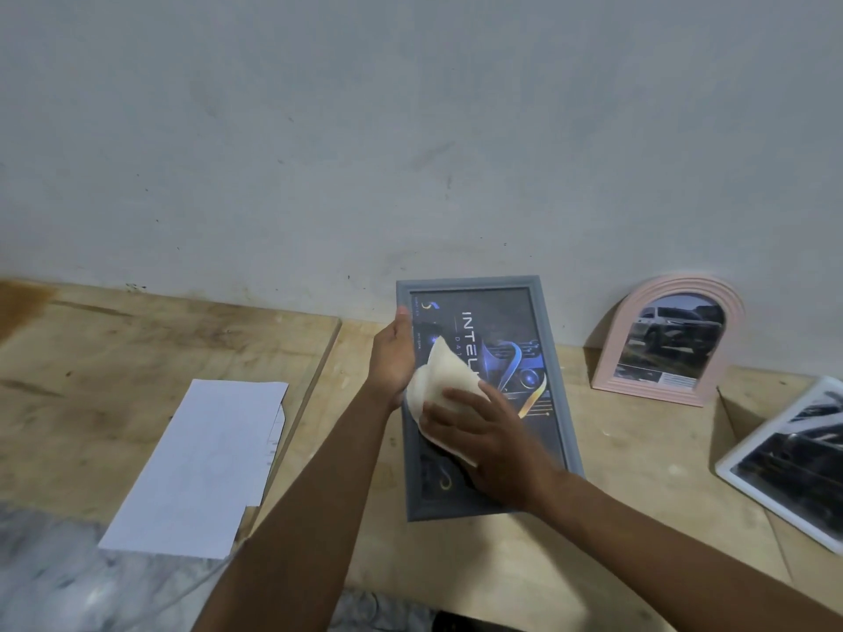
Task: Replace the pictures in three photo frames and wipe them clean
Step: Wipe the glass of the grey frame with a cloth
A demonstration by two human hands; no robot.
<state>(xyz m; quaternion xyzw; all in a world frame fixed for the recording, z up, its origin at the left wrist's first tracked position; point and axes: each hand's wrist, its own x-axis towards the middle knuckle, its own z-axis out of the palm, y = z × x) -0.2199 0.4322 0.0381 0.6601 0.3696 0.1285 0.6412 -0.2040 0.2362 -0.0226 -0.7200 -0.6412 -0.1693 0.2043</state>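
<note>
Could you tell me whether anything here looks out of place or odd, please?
Nothing looks broken. The grey rectangular frame under the cream cloth has its lettering running sideways, the white rectangular frame lies askew at the right, and a brown stain marks the wooden board at its far-left corner.

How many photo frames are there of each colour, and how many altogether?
grey frame: 1
pink frame: 1
white frame: 1
Total: 3
</note>
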